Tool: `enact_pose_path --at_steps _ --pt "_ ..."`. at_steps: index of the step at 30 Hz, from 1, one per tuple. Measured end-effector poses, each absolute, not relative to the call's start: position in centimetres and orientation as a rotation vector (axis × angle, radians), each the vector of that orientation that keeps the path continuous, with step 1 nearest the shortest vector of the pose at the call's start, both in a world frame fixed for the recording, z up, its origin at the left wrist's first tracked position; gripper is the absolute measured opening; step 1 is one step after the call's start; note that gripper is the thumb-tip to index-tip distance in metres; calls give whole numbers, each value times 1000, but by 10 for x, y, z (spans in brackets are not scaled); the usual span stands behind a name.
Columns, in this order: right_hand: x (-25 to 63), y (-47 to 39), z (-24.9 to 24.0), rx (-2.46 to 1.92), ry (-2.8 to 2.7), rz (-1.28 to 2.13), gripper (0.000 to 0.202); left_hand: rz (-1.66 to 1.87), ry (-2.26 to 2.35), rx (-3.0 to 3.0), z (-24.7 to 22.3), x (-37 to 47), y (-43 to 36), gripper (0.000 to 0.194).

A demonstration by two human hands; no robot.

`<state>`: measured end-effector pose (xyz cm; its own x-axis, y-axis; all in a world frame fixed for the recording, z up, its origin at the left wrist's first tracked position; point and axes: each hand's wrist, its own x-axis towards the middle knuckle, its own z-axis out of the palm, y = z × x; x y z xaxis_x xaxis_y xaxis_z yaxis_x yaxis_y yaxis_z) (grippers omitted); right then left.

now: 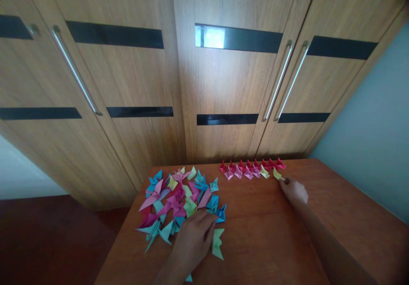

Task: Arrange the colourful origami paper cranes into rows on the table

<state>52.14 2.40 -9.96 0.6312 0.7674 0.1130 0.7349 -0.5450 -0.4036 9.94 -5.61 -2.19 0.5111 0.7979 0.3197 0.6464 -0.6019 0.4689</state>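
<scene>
On the brown table [255,234], a loose pile of folded paper pieces [175,200] in pink, blue, green and yellow lies at the left. My left hand [196,236] is at the pile's near right edge, fingers bent down; what its fingertips hold, if anything, is hidden. A light green piece [217,243] lies just right of it. My right hand [294,191] pinches a yellow folded piece [277,174] at the right end of the front row. That row has pink pieces [238,172] and another yellow one [264,172]. Behind it stands a row of red pieces [248,165].
Wooden cabinet doors [223,80] with metal handles rise directly behind the table. A pale blue wall [373,127] is on the right. Part of a light blue-green piece [189,278] shows below my left hand, near the bottom of the view.
</scene>
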Motion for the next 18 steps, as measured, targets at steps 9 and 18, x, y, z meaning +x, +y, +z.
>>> enact_pose_path --at_steps 9,18 --pt "517 38 -98 -2455 -1196 98 44 749 1200 2480 -21 97 -55 26" --pt "513 35 -102 -2385 -1177 92 40 742 1234 2487 -17 93 -52 26"
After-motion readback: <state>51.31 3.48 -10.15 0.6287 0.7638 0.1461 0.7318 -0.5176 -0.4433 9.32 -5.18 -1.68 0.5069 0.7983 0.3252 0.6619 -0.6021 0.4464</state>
